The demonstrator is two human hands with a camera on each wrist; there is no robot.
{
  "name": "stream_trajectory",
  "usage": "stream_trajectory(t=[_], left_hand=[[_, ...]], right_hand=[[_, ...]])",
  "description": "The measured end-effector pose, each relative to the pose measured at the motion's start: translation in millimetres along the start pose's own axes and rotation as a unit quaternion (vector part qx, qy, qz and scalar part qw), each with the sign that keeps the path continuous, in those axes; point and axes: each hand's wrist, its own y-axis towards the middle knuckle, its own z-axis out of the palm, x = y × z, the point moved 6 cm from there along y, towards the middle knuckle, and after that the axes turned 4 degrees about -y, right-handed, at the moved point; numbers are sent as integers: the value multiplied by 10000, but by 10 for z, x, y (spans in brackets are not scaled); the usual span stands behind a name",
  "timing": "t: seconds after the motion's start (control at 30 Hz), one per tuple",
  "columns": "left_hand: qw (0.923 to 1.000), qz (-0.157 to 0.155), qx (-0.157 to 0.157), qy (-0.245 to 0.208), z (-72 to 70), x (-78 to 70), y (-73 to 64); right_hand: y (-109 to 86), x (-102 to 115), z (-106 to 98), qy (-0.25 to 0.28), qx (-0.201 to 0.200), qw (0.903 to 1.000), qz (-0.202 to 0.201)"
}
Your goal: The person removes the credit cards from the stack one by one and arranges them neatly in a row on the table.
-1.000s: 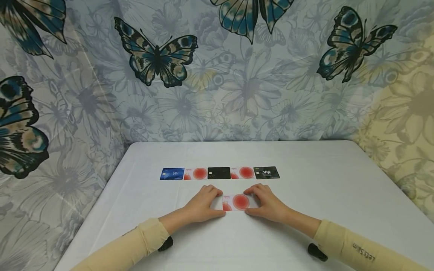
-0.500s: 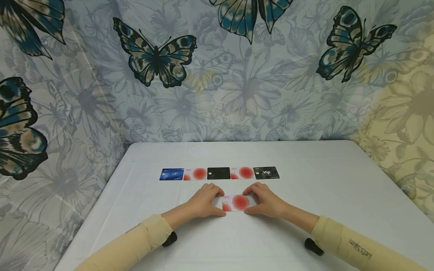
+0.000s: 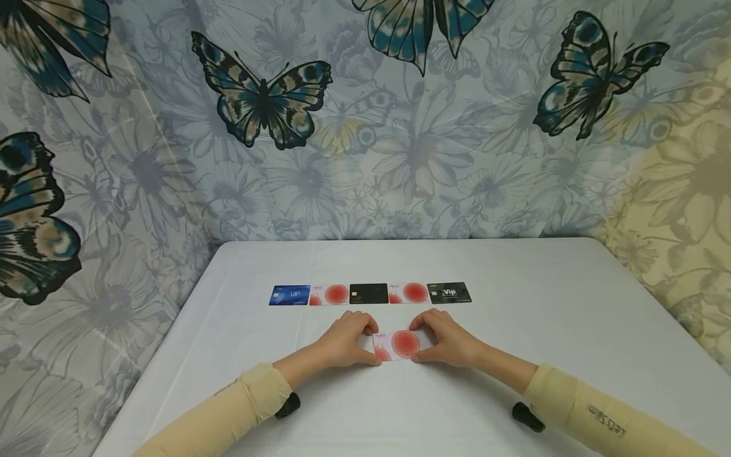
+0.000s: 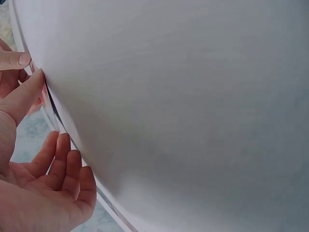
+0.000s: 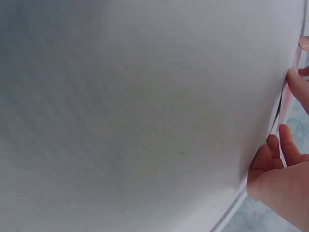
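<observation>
A white card with a red circle [image 3: 405, 343] lies near the middle of the white table, between my two hands. My left hand [image 3: 346, 341] holds its left end, thumb at the near corner and forefinger at the far one. At the opposite end my right hand [image 3: 451, 339] grips the card the same way. Both wrist views show the card only edge-on, and the remaining fingers of my left hand [image 4: 53, 188] are loosely bent. In the right wrist view my right hand [image 5: 280, 166] shows at the right border.
Beyond the hands, cards lie side by side in a row: a blue VIP card [image 3: 290, 295], a red-and-white card [image 3: 330, 294], a black card [image 3: 368, 293], another red-and-white card [image 3: 408, 292] and a black Vip card [image 3: 449, 292]. A butterfly-patterned cloth [image 3: 422, 158] stands behind the table [image 3: 514, 266].
The held card has shifted slightly toward me. Both hands keep their places at its ends, with the forearms moved slightly inward. The row of cards has stayed put.
</observation>
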Motion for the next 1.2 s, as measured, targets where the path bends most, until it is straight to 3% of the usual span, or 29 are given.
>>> stream_trajectory(t=[0.2, 0.53, 0.8, 1.0, 1.2], left_hand=[[9995, 27, -94, -294, 17, 6, -30], [9978, 259, -144, -598, 22, -32, -66], [9965, 72, -277, -782, 1, -8, -57], [9950, 243, -597, -767, -53, -26, -52], [9879, 744, -1097, -801, -145, -90, -66]], right_hand=[[-27, 24, 0, 173, -146, 9991, -367], [-66, 35, 17, 256, -207, 9990, -303], [-86, 67, 13, 131, -433, 9978, -488], [-99, 84, -30, -21, -757, 9964, -371], [-109, 129, -112, -145, -1193, 9910, -589]])
